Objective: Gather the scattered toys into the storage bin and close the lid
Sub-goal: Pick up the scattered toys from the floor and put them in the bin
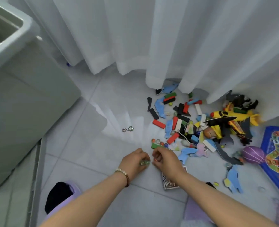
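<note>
On the floor (pixel 102 153) by the toy pile (pixel 184 122), my left grip (pixel 134 161) clasps glass marbles (pixel 143 162) while my right grip (pixel 165 158) pinches a small reddish piece (pixel 155 159).

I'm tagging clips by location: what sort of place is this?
Probably a room at home: tiled floor, a white curtain hanging down to it, and toys scattered beside a storage bin.

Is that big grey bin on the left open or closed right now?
Open. The bin is uncovered on top; its rim and hollow inside show at the upper left.
</note>
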A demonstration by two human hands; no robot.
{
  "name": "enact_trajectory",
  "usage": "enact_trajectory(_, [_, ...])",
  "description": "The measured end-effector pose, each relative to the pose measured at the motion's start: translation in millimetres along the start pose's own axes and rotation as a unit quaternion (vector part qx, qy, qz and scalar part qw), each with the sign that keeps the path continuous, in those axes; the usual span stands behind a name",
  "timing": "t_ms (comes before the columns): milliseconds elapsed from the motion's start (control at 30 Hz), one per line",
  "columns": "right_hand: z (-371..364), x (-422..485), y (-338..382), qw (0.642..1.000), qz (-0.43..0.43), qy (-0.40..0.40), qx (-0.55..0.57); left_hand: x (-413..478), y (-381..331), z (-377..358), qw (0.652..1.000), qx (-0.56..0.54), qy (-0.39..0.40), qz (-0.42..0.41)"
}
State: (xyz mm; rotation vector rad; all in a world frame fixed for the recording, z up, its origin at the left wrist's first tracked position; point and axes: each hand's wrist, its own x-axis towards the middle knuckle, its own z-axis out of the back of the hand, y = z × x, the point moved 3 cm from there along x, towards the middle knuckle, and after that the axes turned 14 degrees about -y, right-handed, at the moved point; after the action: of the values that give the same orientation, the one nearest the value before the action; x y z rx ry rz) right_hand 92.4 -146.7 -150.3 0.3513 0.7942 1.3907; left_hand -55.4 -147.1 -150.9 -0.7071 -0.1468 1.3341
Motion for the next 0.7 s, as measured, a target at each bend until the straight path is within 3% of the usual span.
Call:
enact_trajectory(100, [15.0, 2.4, -3.7, 0.998, -0.028, -0.038, 0.038, 7.4, 1.5, -3.7, 1.0, -0.014, 0.009, 0.0])
enact_trajectory(167, [29.8, 5.8, 4.7, 0.99, -0.034, -0.085, 0.112, 12.9, 0.6, 1.7, 0.97, -0.205, -0.026, 0.129])
enact_trajectory(200, [37.0, 7.1, 12.9, 0.983, -0.027, -0.102, 0.148, 15.8, -1.6, 5.1, 0.913, -0.344, -0.031, 0.219])
enact_trajectory(233, [43.0, 8.3, 22.8, 0.979, -0.01, -0.104, 0.172, 18.4, -5.6, 8.8, 0.831, -0.471, -0.019, 0.296])
enact_trajectory(300, [48.8, 8.6, 42.0, 0.982, 0.036, -0.069, 0.17, 22.1, -15.9, 16.0, 0.682, -0.626, 0.04, 0.376])
enact_trajectory(333, [49.8, 9.0, 48.1, 0.985, 0.054, -0.05, 0.155, 23.5, -21.2, 20.4, 0.637, -0.663, 0.065, 0.387])
enact_trajectory(367, [51.3, 11.3, 48.5, 0.987, 0.06, -0.044, 0.145, 24.5, -24.9, 23.4, 0.613, -0.681, 0.081, 0.392])
enact_trajectory(433, [59.1, 20.2, 37.3, 0.984, 0.035, -0.082, 0.154, 27.5, -28.3, 23.6, 0.617, -0.669, 0.073, 0.408])
enact_trajectory(500, [66.1, 29.9, 16.9, 0.986, 0.011, -0.122, 0.115, 30.7, -21.9, 20.9, 0.696, -0.598, 0.013, 0.397])
enact_trajectory(567, [63.1, 34.6, 0.0, 0.994, 0.005, -0.106, 0.042, 32.9, -10.7, 18.9, 0.782, -0.504, -0.044, 0.364])
enact_trajectory(600, [58.3, 35.1, -5.0, 0.995, 0.003, -0.094, 0.016, 32.8, -5.3, 18.0, 0.806, -0.475, -0.059, 0.348])
enact_trajectory(700, [44.3, 35.3, -11.6, 0.995, 0.004, -0.099, -0.015, 30.1, 0.2, 15.2, 0.811, -0.47, -0.06, 0.342])
